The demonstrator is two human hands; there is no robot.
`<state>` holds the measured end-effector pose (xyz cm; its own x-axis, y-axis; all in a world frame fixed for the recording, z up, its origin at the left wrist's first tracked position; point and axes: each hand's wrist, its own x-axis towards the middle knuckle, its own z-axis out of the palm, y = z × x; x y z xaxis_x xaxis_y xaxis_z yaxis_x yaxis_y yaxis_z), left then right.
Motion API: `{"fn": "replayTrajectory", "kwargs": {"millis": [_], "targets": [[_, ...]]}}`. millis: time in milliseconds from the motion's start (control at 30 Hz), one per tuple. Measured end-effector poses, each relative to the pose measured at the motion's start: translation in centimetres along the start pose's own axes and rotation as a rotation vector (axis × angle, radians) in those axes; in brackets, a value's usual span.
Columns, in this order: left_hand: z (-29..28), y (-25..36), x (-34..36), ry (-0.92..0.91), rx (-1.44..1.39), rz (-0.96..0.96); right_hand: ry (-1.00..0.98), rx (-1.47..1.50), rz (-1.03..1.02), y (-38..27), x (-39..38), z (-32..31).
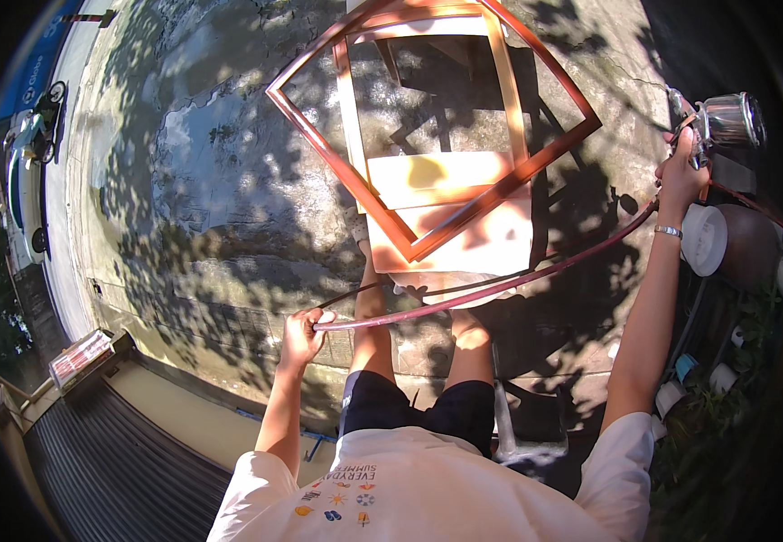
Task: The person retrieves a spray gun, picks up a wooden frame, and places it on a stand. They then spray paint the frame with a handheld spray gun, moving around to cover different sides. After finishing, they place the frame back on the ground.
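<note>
White T-shirt (pixel 428 488) with small printed emblems fills the lower edge, with dark shorts (pixel 410 411) and bare legs just beyond it. Both forearms rise from there. Left hand (pixel 304 332) is clenched around a reddish hose (pixel 500 285), holding it near a loop where a darker line runs alongside. From that fist the hose sweeps rightward in a long shallow curve, passing over the legs, up to the right hand (pixel 680 172). Right hand, a bracelet (pixel 668 231) on its wrist, is raised well apart from the left and grasps a spray gun (pixel 712 126) topped by a shiny metal cup lying on its side. Ahead of the legs stand wooden frames (pixel 432 126): a red-brown one tilted like a diamond, resting over paler, unfinished frames and panels. They sit on cracked concrete ground (pixel 211 181) dappled with leaf shadow. Just right of the right forearm lie a white lid (pixel 704 239) and a brown pot (pixel 748 246). Far left, a white car (pixel 23 181) is parked along the road.
</note>
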<state>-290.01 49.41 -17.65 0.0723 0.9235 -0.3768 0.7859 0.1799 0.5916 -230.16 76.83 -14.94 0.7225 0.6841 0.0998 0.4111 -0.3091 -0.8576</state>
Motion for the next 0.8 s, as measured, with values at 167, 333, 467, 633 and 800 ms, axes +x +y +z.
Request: {"fn": "replayTrajectory", "kwargs": {"millis": [167,333,467,633,800], "targets": [[-2.9,-6.7,2.9,0.091,-0.281,-0.130,-0.036,-0.058,-0.029,-6.2,-2.4,9.0],[-7.3,-13.6,6.9,0.260,-0.166,-0.122,-0.167,0.059,-0.063,-7.4,-7.5,19.9],[-10.4,-17.1,8.0,0.249,0.009,0.061,-0.361,0.052,0.004,-7.2,-14.9,27.1],[-11.5,-21.2,7.9,0.342,-0.282,-0.298,-0.656,0.124,-0.070,-7.5,-24.7,31.1],[-12.6,-23.1,8.7,0.304,-0.353,-0.408,-0.964,0.128,-0.152,-12.6,-30.7,31.2]]}}
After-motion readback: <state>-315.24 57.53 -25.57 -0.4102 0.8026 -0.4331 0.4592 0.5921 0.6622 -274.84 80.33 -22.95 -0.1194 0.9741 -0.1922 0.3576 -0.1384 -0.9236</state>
